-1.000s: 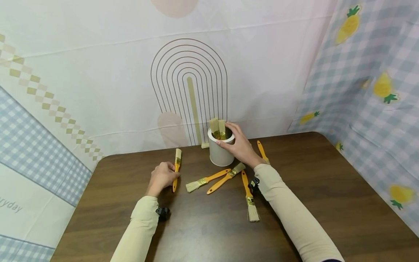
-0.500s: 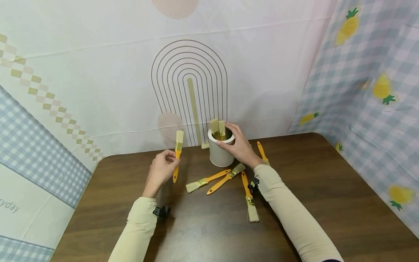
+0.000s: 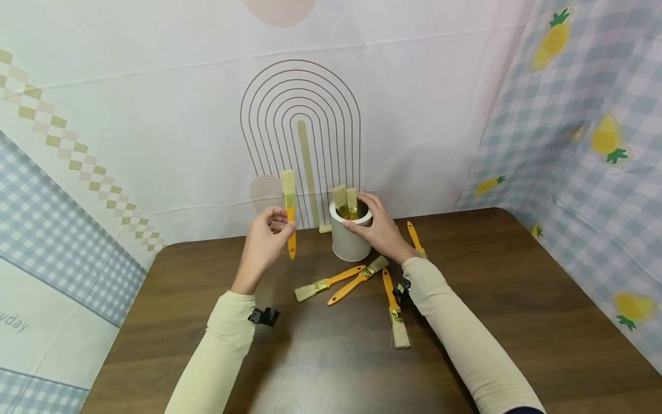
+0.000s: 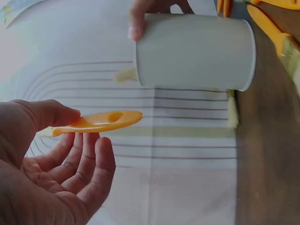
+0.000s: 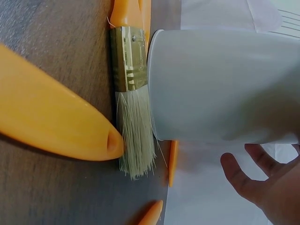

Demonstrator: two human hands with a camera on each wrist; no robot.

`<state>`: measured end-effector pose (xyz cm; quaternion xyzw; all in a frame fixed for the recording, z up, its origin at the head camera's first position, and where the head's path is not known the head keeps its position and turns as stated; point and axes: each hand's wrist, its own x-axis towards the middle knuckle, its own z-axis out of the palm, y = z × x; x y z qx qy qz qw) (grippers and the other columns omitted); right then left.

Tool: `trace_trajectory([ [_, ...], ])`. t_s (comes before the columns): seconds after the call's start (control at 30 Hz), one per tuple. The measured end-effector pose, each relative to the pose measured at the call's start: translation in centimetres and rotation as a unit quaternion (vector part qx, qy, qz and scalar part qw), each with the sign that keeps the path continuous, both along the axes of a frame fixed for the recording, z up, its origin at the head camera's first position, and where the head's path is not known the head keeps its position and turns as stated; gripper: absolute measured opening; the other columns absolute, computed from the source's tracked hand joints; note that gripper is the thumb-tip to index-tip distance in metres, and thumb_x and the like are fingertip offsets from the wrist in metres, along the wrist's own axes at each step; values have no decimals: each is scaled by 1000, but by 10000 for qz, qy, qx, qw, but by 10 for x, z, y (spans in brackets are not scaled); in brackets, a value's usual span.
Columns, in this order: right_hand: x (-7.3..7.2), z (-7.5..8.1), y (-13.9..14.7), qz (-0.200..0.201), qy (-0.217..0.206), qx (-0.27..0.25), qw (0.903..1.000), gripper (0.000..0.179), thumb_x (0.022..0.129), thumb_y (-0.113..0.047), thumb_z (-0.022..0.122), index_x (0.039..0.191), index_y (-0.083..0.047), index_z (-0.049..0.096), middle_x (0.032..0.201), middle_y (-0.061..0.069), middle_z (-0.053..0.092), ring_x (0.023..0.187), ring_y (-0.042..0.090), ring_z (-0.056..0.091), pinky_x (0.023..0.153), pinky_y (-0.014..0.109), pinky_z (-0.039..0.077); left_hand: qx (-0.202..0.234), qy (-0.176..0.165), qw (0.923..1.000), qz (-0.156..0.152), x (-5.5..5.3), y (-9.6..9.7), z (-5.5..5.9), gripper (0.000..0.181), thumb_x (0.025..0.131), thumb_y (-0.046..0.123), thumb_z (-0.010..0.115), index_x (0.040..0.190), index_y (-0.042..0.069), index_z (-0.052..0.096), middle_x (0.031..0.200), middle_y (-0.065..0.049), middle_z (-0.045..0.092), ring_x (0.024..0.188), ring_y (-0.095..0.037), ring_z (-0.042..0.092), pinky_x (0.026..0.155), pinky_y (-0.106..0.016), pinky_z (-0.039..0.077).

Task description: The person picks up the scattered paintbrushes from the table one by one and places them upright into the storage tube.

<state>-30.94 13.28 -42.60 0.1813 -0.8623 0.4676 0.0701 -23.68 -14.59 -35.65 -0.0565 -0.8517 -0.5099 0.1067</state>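
Observation:
My left hand (image 3: 267,238) pinches a paintbrush (image 3: 290,215) by its yellow handle between thumb and fingers. The brush stands upright above the table, bristles up, left of the white can (image 3: 350,241). Its handle end (image 4: 112,120) shows in the left wrist view. My right hand (image 3: 383,230) grips the can near its rim from the right, thumb at the front and fingers behind. Two paintbrushes (image 3: 345,201) stand in the can with their pale bristles up. In the right wrist view, the can (image 5: 220,86) appears on its side, with the right hand (image 5: 269,187) against it.
Several more paintbrushes lie on the brown table (image 3: 331,362). One (image 3: 331,283) and another (image 3: 358,281) are in front of the can, one (image 3: 395,310) lies nearer me, and one (image 3: 415,238) is behind the right wrist. A printed cloth (image 3: 207,144) hangs behind the table.
My left hand has lifted its paintbrush off the table and moved it up and slightly right, toward the can. My right hand has stayed at the can.

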Motion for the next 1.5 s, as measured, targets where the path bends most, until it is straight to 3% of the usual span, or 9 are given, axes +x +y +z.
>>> trace_trajectory([
  [0.13, 0, 0, 0, -13, 9, 17, 10000, 90, 94, -57, 74, 166, -20, 33, 172, 1, 23, 157, 30, 27, 119, 62, 35, 209, 176, 9995, -140, -6, 8, 14, 38, 99, 10, 70, 133, -3, 60, 119, -18, 69, 105, -31, 69, 91, -40, 57],
  [0.33, 0, -1, 0, 14, 14, 49, 10000, 91, 94, -58, 74, 166, -20, 33, 172, 2, 23, 157, 30, 26, 120, 62, 33, 277, 291, 9985, -373, -13, 19, 26, 52, 97, 6, 73, 146, 1, 55, 115, -18, 71, 99, -31, 72, 79, -39, 62],
  [0.5, -1, 1, -1, -5, -13, 39, 10000, 91, 94, -58, 74, 166, -20, 33, 172, 2, 23, 157, 31, 27, 120, 63, 33, 440, 300, 9974, -494, -21, 27, 34, 47, 99, 10, 72, 143, 0, 58, 114, -18, 71, 93, -30, 73, 74, -45, 64],
  [0.63, -2, 1, -2, 0, 3, 56, 10000, 91, 94, -58, 74, 166, -19, 34, 172, 3, 23, 157, 30, 27, 121, 62, 32, 568, 394, 9967, -431, -31, 34, 38, 40, 101, 14, 71, 137, -2, 61, 112, -18, 70, 85, -28, 73, 71, -42, 64],
  [0.77, -2, 0, -2, 25, -52, 67, 10000, 91, 94, -57, 74, 166, -20, 33, 172, 3, 23, 157, 30, 28, 120, 61, 34, 525, 505, 9963, -467, -39, 43, 40, 38, 103, 16, 70, 135, -3, 61, 116, -17, 70, 82, -28, 74, 69, -37, 64],
  [1.0, -1, -1, -1, 0, 22, 43, 10000, 90, 94, -58, 73, 166, -20, 34, 172, 3, 24, 156, 30, 30, 119, 61, 36, 577, 854, 9923, -692, -56, 58, 41, 36, 102, 11, 69, 132, -5, 58, 119, -21, 71, 99, -31, 75, 74, -36, 64],
  [1.2, -2, -2, 2, 64, 131, 56, 9999, 91, 94, -58, 74, 166, -18, 34, 171, 5, 26, 156, 31, 29, 120, 60, 35, 549, 1150, 9890, -747, -67, 73, 43, 40, 98, 4, 72, 135, 1, 56, 118, -19, 70, 91, -34, 77, 71, -41, 65],
  [1.5, -1, -2, -1, 37, 68, 77, 9999, 90, 94, -57, 74, 166, -19, 34, 170, 4, 26, 155, 31, 31, 117, 60, 38, 377, 1134, 9872, -1060, -74, 83, 28, 26, 108, 21, 63, 126, 3, 66, 114, -18, 70, 87, -32, 77, 73, -40, 65],
])
